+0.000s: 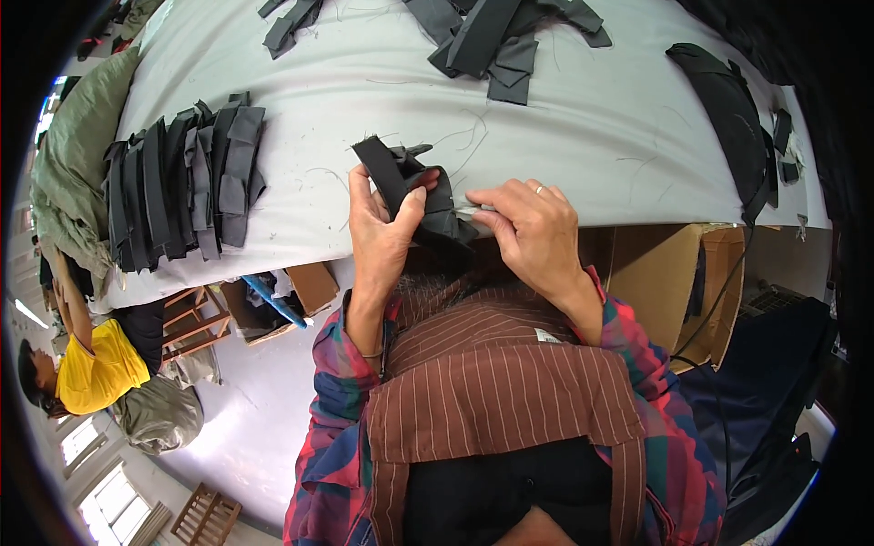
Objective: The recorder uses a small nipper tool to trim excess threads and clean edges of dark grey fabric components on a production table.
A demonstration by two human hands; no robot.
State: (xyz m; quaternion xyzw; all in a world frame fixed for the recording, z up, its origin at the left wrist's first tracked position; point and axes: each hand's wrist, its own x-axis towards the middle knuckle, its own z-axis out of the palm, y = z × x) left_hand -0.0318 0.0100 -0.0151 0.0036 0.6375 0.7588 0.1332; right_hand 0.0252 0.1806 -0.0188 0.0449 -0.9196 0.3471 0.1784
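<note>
Close to the table's near edge, my left hand (pixel 378 232) is closed on a folded dark grey fabric piece (pixel 439 200), its thumb pressing the cloth against the fingers. One black strip of it sticks up past the fingertips, and its lower part hangs beside the table edge. Just to the right, my right hand (pixel 539 227), with a ring on one finger, is closed in a pinch beside the cloth. A small pale thing shows at its fingertips, too small to name. Loose threads lie on the white table cover (pixel 319 109) around my hands.
Left on the table lies a row of dark fabric strips (pixel 168 182); more pieces (pixel 482 41) lie at the far side. A black padded, curved object (pixel 724 118) with a cord rests at right. Below stand cardboard boxes (pixel 651 282). A person in yellow (pixel 105 369) is at far left.
</note>
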